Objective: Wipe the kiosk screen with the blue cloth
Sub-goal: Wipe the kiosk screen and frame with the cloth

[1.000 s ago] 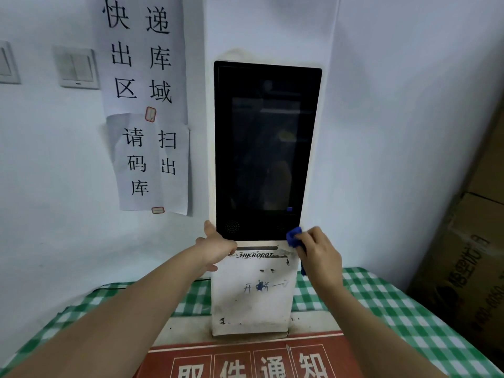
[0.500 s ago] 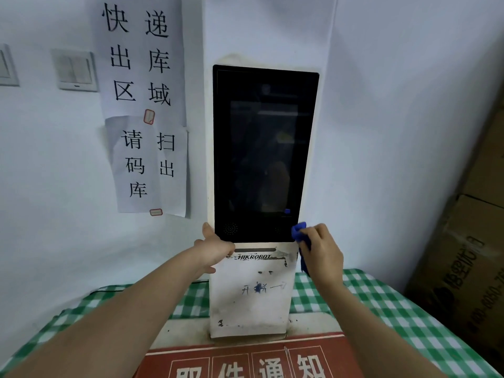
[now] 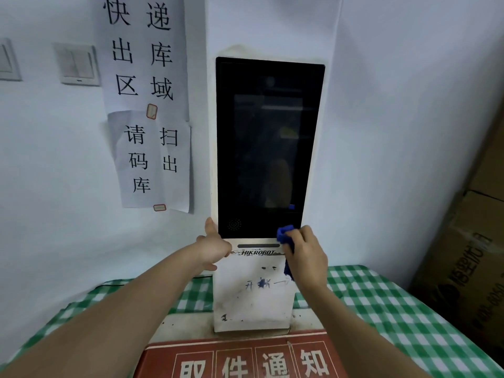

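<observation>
Head view shows our right hand (image 3: 305,255) bunched around the blue cloth (image 3: 285,236), and what has just changed is small but telling: half a second ago the wad sat out at the kiosk's right edge, beyond the glass, and now it has slid inward, toward nine o'clock, so its leading fold overlaps the bottom right corner of the kiosk screen (image 3: 268,143). We read that as the start of a stroke along the bottom band of the glass, with most of the dark panel above not yet touched in this pass, though we cannot judge from here how clean the rest already is. Our grip is closed tight on the cloth, fingers curled over it, a blue tail hanging down at six o'clock past the wrist against the white base (image 3: 253,301). Relative to that grip, the screen lies at twelve and eleven o'clock, rising well above the knuckles, its speaker grille near the lower left corner. Our left hand (image 3: 215,246) steadies the housing at the screen's lower left corner, thumb pointing up along the frame's edge at twelve o'clock, the other fingers hidden behind the edge, so we cannot tell how firmly they clasp it; it holds nothing loose. The paper notices (image 3: 147,105) hang at nine o'clock from the screen.
</observation>
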A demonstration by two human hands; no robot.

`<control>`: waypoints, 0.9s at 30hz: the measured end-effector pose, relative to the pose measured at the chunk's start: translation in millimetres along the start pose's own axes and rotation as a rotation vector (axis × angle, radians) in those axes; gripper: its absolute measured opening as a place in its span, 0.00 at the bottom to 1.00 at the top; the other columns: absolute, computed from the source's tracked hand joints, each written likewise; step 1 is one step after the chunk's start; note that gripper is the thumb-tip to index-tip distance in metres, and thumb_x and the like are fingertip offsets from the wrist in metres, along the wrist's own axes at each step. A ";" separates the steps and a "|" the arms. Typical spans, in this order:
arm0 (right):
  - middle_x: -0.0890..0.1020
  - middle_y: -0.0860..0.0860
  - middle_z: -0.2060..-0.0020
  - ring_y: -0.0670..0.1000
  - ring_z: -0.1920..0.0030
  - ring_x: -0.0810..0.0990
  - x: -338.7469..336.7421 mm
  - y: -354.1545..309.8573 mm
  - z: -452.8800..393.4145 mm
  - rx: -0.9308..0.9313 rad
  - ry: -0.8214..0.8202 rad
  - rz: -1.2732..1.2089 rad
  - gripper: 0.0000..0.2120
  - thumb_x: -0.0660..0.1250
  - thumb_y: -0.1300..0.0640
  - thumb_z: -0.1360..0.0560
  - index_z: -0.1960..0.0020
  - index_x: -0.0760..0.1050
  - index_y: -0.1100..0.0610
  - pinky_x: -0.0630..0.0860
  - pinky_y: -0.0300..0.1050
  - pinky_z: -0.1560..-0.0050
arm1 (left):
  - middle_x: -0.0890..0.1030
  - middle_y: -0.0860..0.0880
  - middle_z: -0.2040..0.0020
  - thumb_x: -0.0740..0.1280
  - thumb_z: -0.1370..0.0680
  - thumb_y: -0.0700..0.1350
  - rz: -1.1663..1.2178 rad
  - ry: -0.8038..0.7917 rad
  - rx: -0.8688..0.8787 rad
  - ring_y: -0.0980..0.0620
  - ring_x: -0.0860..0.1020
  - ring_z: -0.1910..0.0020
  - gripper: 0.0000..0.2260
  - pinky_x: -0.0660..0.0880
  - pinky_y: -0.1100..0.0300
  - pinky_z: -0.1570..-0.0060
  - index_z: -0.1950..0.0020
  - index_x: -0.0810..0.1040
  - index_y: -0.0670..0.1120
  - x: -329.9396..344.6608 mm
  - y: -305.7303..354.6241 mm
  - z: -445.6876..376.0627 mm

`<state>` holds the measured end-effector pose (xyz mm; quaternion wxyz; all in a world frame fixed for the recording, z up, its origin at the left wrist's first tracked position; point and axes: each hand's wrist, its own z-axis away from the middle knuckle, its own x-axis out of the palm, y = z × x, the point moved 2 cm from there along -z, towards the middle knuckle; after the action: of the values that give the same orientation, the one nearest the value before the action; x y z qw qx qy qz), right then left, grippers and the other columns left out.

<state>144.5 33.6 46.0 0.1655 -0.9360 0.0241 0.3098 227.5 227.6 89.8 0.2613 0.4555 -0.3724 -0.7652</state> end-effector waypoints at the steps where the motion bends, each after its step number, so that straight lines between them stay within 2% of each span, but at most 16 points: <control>1: 0.75 0.51 0.60 0.52 0.66 0.76 7.2 -2.6 7.7 -0.018 -0.027 0.005 0.10 0.75 0.62 0.32 0.53 0.78 0.57 0.69 0.44 0.80 | 0.67 0.42 0.30 0.60 0.24 0.36 -0.006 -0.011 0.003 0.46 0.70 0.34 0.42 0.76 0.58 0.49 0.23 0.34 0.57 -1.6 -0.7 1.3; 5: 0.76 0.52 0.61 0.53 0.66 0.77 26.0 -26.9 15.2 -0.068 -0.062 -0.002 0.11 0.77 0.61 0.34 0.54 0.80 0.57 0.68 0.44 0.79 | 0.70 0.44 0.30 0.59 0.25 0.34 -0.002 -0.059 0.016 0.46 0.72 0.35 0.41 0.76 0.59 0.52 0.23 0.38 0.60 -9.2 -4.0 5.1; 8: 0.77 0.52 0.61 0.53 0.66 0.78 35.6 -51.9 12.6 -0.159 -0.077 -0.007 0.11 0.78 0.60 0.35 0.54 0.80 0.58 0.71 0.43 0.78 | 0.71 0.48 0.32 0.59 0.24 0.33 0.011 -0.089 0.024 0.47 0.73 0.36 0.41 0.76 0.57 0.46 0.23 0.42 0.61 -19.5 -6.4 9.1; 12: 0.75 0.52 0.62 0.52 0.66 0.76 52.1 -89.8 9.6 -0.297 -0.181 0.061 0.20 0.82 0.61 0.47 0.58 0.79 0.56 0.67 0.41 0.81 | 0.72 0.53 0.43 0.57 0.23 0.32 0.025 -0.108 0.043 0.51 0.73 0.40 0.37 0.74 0.56 0.41 0.22 0.47 0.58 -29.2 -11.5 13.7; 14: 0.75 0.51 0.62 0.51 0.67 0.76 55.1 -109.2 7.4 -0.380 -0.186 0.095 0.20 0.82 0.62 0.49 0.60 0.79 0.56 0.64 0.40 0.81 | 0.75 0.49 0.39 0.58 0.23 0.33 0.035 -0.070 0.044 0.50 0.72 0.42 0.35 0.74 0.56 0.41 0.21 0.48 0.54 -32.7 -15.3 13.4; 16: 0.76 0.52 0.62 0.51 0.67 0.75 51.1 -125.4 -1.9 -0.448 -0.124 0.088 0.18 0.81 0.64 0.46 0.60 0.80 0.56 0.63 0.39 0.81 | 0.70 0.45 0.32 0.58 0.23 0.33 0.044 -0.003 0.031 0.49 0.70 0.39 0.34 0.74 0.55 0.39 0.21 0.47 0.49 -39.3 -18.2 13.2; 21: 0.76 0.52 0.62 0.51 0.67 0.74 38.9 -138.7 -34.3 -0.445 0.032 0.077 0.15 0.79 0.65 0.41 0.57 0.80 0.56 0.62 0.38 0.79 | 0.64 0.43 0.29 0.58 0.22 0.34 0.046 0.071 0.004 0.46 0.69 0.36 0.33 0.73 0.54 0.39 0.21 0.45 0.44 -52.5 -22.6 13.2; 23: 0.76 0.51 0.61 0.51 0.66 0.75 43.7 -131.5 -24.9 -0.519 0.007 0.090 0.16 0.78 0.66 0.43 0.58 0.79 0.56 0.64 0.39 0.78 | 0.63 0.43 0.28 0.59 0.23 0.35 0.051 0.065 -0.003 0.45 0.68 0.34 0.33 0.73 0.54 0.38 0.22 0.46 0.44 -50.8 -23.7 14.5; 27: 0.76 0.50 0.57 0.51 0.65 0.76 51.7 -109.0 3.3 -0.681 -0.148 0.153 0.16 0.79 0.64 0.45 0.60 0.79 0.55 0.61 0.39 0.77 | 0.66 0.42 0.31 0.60 0.23 0.35 0.053 0.019 -0.026 0.47 0.69 0.36 0.32 0.74 0.55 0.40 0.22 0.48 0.43 -43.7 -26.0 16.2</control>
<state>200.4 140.6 45.2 -0.1786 -0.9080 -0.0226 0.3784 231.0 280.6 95.7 0.2908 0.4492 -0.3718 -0.7585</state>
